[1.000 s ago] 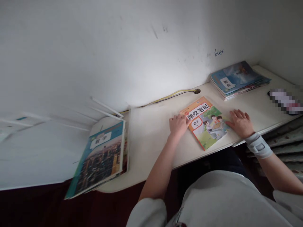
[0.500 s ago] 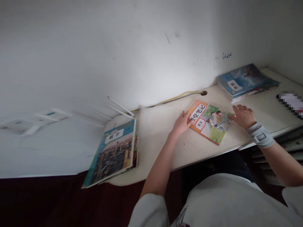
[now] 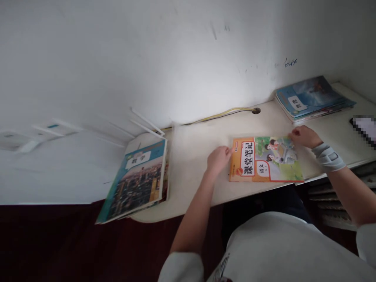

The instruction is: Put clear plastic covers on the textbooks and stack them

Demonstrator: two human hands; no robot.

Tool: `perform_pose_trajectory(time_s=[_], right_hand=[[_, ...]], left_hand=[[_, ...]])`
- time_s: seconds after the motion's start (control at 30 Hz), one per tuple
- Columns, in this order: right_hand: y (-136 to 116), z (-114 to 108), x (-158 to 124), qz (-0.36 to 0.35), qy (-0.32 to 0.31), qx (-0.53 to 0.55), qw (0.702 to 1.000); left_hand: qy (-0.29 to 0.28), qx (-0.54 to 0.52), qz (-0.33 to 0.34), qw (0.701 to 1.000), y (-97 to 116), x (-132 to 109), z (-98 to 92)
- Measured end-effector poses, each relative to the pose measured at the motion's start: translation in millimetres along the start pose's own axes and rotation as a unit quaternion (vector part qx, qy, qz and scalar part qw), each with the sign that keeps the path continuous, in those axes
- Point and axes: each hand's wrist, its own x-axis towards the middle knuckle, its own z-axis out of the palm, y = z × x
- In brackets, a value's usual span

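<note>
An orange and green softcover book (image 3: 266,160) with cartoon children on its cover lies at the front of the white desk, its lower edge along the desk's edge. At its left edge is my left hand (image 3: 219,159), fingers closed with the tips on the edge near the upper corner. My right hand (image 3: 307,137), with a grey wrist wrap, has its fingers curled at the book's upper right corner.
A blue stack of books (image 3: 313,98) lies at the back right, with a phone (image 3: 366,127) nearer the right edge. At left, a pile of books (image 3: 135,184) sticks out past the desk (image 3: 188,172). A yellow cable (image 3: 217,114) runs along the wall to a hole.
The orange and green book has turned from a slant to nearly square with the desk edge. My left hand has slid off its cover to the left edge; my right fingers have curled in.
</note>
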Motion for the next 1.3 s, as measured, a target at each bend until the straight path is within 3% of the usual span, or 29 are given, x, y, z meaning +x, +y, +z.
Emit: perform_pose_trajectory(time_s=[0.1,0.17,0.3,0.5,0.87,1.03,1.17,1.3], right_hand=[[-1.0,-3.3,12.5,0.027,-0.022,0.006,0.999],[-2.6,-4.8,16.2,0.043,-0.029,0.005,0.999],[-5.3,-7.0,15.9,0.052,-0.037,0.002,0.998],[-12.0,-5.0,14.6,0.046,-0.026,0.009,0.999],[-53.0,10.4,25.0,0.076,0.031,-0.024,0.996],[-58.3,16.4,21.7,0.077,0.066,-0.050,0.994],[-53.8,21.1,21.4,0.058,0.097,-0.032,0.993],[-53.5,22.3,21.3,0.052,0.106,-0.022,0.993]], left_hand=[[-0.012,-0.034,-0.005,0.999,-0.7,54.6,1.4],[-0.016,-0.057,0.004,0.998,2.3,78.7,5.0],[0.013,-0.092,0.017,0.996,4.7,93.2,14.4],[0.048,-0.112,0.005,0.993,1.5,88.2,19.7],[0.031,-0.088,-0.042,0.995,-9.4,73.1,15.9],[0.035,-0.072,-0.040,0.996,-9.1,65.6,15.3],[0.071,-0.049,-0.011,0.996,11.3,47.8,12.5],[0.085,-0.030,0.078,0.993,60.3,20.2,25.1]])
